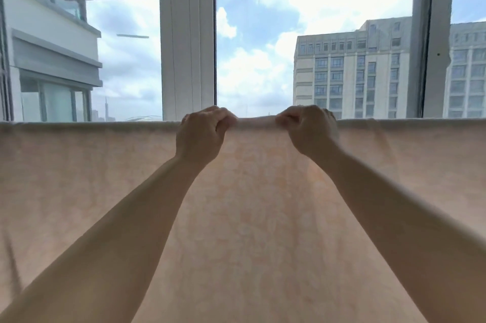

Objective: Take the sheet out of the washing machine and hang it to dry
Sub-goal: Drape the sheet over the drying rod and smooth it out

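Peach-coloured thin cotton sheet (249,217) hangs across your whole view, top edge level below the white-framed window (188,33). Your left hand (201,133) and right hand (309,130) each pinch that edge, close together at centre.

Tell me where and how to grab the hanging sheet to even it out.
Grip the sheet at its folded top edge, coming from above on the near side, as the left hand and right hand do now. That ridge is the only firm, bunched part; below it the cloth hangs flat and gives nothing to pinch.
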